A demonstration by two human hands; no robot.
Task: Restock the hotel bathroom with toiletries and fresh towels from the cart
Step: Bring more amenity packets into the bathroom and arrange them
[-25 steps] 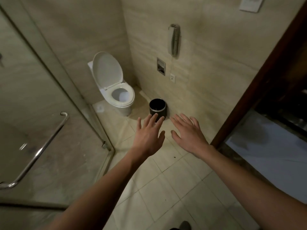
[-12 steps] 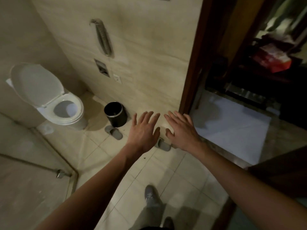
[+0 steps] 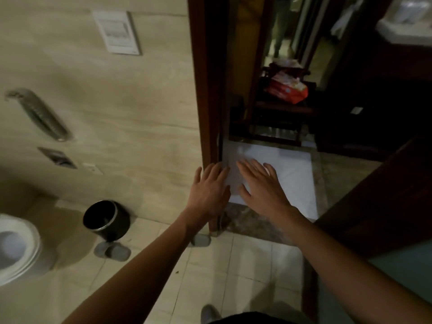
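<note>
My left hand [image 3: 209,190] and my right hand [image 3: 261,185] reach forward side by side, palms down, fingers spread, both empty. They hover in front of the dark wooden door frame [image 3: 205,101]. Beyond the doorway stands a dark cart [image 3: 278,118] with a red and white packet [image 3: 287,88] on its upper shelf. A white mat [image 3: 294,169] lies on the floor just past the threshold, below my right hand. No towel or toiletry is in either hand.
A black bin [image 3: 106,218] stands against the beige wall, with grey slippers [image 3: 112,251] beside it. The white toilet [image 3: 16,251] is at the far left. A dark wooden door [image 3: 385,202] stands at the right. My shoe [image 3: 209,313] shows at the bottom.
The view has swung right from the toilet and glass shower to the doorway and cart. Both hands stay held out open and empty.
</note>
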